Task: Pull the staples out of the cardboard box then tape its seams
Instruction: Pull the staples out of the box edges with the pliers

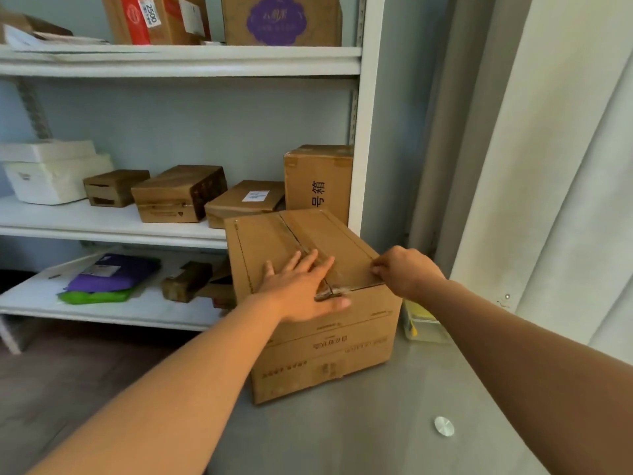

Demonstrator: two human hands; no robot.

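Left hand [301, 289] flat on cardboard box [308, 286], right hand [404, 269] fingers pinching at its table-edge corner — contents hidden — risking torn flap.

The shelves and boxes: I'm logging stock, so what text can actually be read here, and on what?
"2500": white tag on the red-printed box on the top shelf.
"号箱": side of the tall carton on the middle shelf.
Purple emblem on the top-shelf box: blurred.
White label on the flat carton: unreadable.
Upside-down print on the cardboard box: unreadable.
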